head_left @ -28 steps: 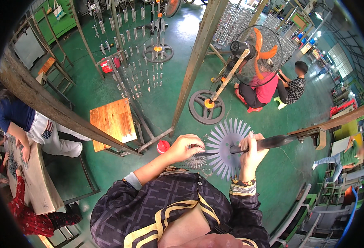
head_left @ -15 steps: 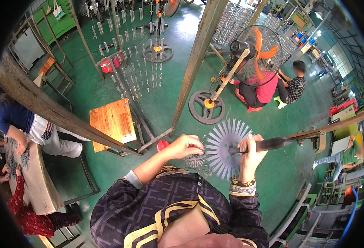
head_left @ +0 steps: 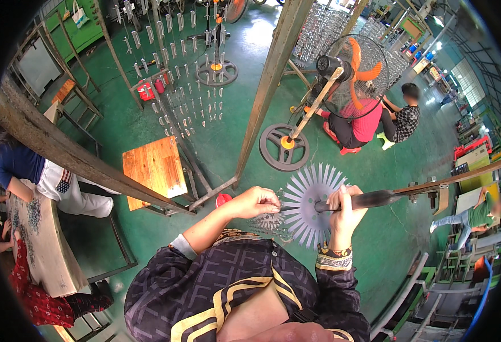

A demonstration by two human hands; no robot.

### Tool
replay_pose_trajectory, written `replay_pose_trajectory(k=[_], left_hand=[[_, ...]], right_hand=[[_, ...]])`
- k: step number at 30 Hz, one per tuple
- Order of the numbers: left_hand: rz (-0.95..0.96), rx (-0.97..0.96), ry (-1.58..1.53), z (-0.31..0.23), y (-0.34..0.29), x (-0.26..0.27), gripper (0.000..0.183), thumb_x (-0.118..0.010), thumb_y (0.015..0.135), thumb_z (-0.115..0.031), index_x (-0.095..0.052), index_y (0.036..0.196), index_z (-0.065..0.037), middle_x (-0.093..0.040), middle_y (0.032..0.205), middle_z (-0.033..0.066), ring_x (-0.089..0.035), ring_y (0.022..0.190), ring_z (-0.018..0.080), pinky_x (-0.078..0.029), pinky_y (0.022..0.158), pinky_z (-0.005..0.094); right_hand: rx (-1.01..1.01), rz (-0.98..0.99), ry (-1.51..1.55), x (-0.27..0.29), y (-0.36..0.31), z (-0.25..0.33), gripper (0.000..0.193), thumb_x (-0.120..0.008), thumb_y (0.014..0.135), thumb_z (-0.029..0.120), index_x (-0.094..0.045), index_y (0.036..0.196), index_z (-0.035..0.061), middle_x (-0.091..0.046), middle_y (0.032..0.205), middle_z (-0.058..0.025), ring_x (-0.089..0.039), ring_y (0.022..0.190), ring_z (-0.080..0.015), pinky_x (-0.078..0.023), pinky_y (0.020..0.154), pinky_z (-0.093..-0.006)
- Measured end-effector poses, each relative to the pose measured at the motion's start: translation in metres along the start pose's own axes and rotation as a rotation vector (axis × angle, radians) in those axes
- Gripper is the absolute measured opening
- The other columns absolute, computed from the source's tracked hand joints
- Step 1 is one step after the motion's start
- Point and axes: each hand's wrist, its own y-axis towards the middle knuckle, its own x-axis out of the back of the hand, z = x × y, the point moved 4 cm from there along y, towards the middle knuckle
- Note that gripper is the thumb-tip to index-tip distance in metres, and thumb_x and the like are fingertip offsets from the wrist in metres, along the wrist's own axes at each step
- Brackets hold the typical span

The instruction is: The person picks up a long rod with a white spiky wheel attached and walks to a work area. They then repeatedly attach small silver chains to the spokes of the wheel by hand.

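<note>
In front of my chest stands a grey-white disc (head_left: 309, 208) with slots cut all round its rim, on a dark shaft (head_left: 373, 199). My right hand (head_left: 344, 208) is closed round the shaft close to the disc. My left hand (head_left: 257, 203) is at the disc's left side, thumb and fingers pressed together in a pinch. What lies in that pinch, if anything, is too small to make out. Below those fingers is a round cluster of thin metal pieces (head_left: 269, 221), partly blurred.
A wooden stool (head_left: 154, 171) is ahead to the left, beside a metal frame post (head_left: 270, 91). An orange-bladed fan (head_left: 360, 74) stands ahead, near two seated people. Strings of metal pieces (head_left: 190, 91) hang beyond. Other people work at a table (head_left: 62, 251) on the left.
My left hand has shifted very slightly, and the cluster below it looks more blurred. My right hand keeps its hold. At the left table, a co-worker's hand has moved off the small dark pieces.
</note>
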Motion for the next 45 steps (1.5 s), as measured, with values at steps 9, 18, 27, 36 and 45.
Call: replay_pose_trajectory(k=[9, 18, 27, 36, 45], left_hand=[[-0.267, -0.033, 0.325, -0.031, -0.018, 0.005, 0.019, -0.071, 0.075, -0.012, -0.065, 0.092, -0.003, -0.055, 0.071, 0.0042, -0.049, 0.058, 0.0132, -0.04, 0.053, 0.0285], [-0.414, -0.337, 0.516, -0.042, -0.034, -0.015, 0.022, -0.076, 0.066, -0.01, -0.062, 0.083, -0.006, -0.059, 0.075, 0.0047, -0.056, 0.059, 0.0186, -0.044, 0.051, 0.0299], [-0.48, -0.384, 0.614, -0.018, -0.027, -0.029, 0.019, -0.073, 0.066, -0.005, -0.061, 0.08, -0.003, -0.057, 0.072, 0.0078, -0.058, 0.064, 0.0229, -0.047, 0.055, 0.0307], [-0.551, -0.446, 0.545, -0.027, -0.026, -0.024, 0.016, -0.065, 0.071, 0.005, -0.061, 0.086, 0.002, -0.058, 0.076, 0.0106, -0.059, 0.069, 0.0248, -0.048, 0.059, 0.0322], [-0.405, -0.331, 0.385, -0.022, -0.022, -0.021, 0.011, -0.061, 0.076, 0.003, -0.061, 0.087, 0.004, -0.057, 0.078, 0.0121, -0.057, 0.072, 0.0257, -0.046, 0.063, 0.0325]], right_hand=[[0.024, -0.022, -0.035, -0.004, 0.0, 0.004, 0.024, -0.053, 0.084, 0.004, -0.041, 0.064, 0.0034, -0.039, 0.047, -0.0031, -0.034, 0.039, -0.0107, -0.037, 0.044, -0.0279], [0.002, -0.132, 0.016, -0.003, -0.002, 0.0, 0.025, -0.056, 0.083, -0.001, -0.044, 0.061, 0.0029, -0.043, 0.048, -0.0024, -0.039, 0.039, -0.0093, -0.04, 0.044, -0.0255], [-0.001, -0.163, 0.008, -0.004, -0.004, 0.0, 0.024, -0.057, 0.083, 0.0, -0.045, 0.062, 0.0026, -0.043, 0.048, -0.0025, -0.039, 0.039, -0.0092, -0.04, 0.044, -0.0253], [0.007, -0.183, -0.004, -0.002, -0.005, -0.003, 0.024, -0.057, 0.084, 0.002, -0.045, 0.063, 0.0026, -0.043, 0.048, -0.0026, -0.039, 0.039, -0.009, -0.041, 0.043, -0.0256], [0.05, -0.165, -0.071, -0.005, -0.005, -0.002, 0.026, -0.056, 0.085, 0.006, -0.042, 0.063, 0.0041, -0.04, 0.047, -0.0025, -0.036, 0.038, -0.01, -0.037, 0.042, -0.0262]])
